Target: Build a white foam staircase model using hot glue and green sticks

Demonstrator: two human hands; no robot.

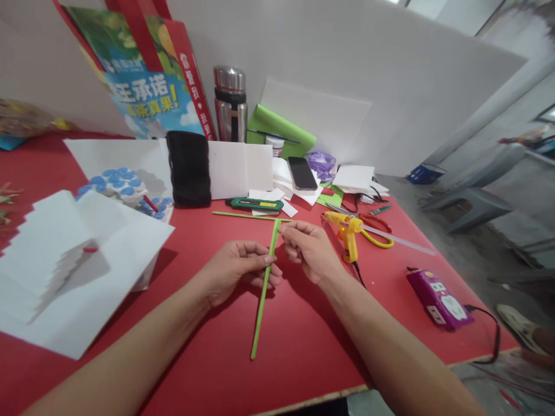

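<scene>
A thin, light green strip (pixel 261 309) runs lengthwise in front of me, tilted slightly, above the red table. My left hand (pixel 249 264) pinches it around the middle between thumb and fingers. At its far end, my right hand (pixel 306 245) has thumb and forefinger pressed together on the strip's edge; whether they hold some smaller bit there I cannot make out. Just beyond the hands lies a second green strip (pixel 236 215), crosswise on the table. A green utility knife (pixel 255 204) rests behind that strip.
To the right lie a yellow hot glue gun (pixel 347 234), scissors (pixel 376 228) and a purple power strip (pixel 440 300) with a cord. Folded white paper (pixel 125 231) stands at left. Behind are a black case (pixel 188 167), a phone (pixel 302 173) and a steel flask (pixel 230 104).
</scene>
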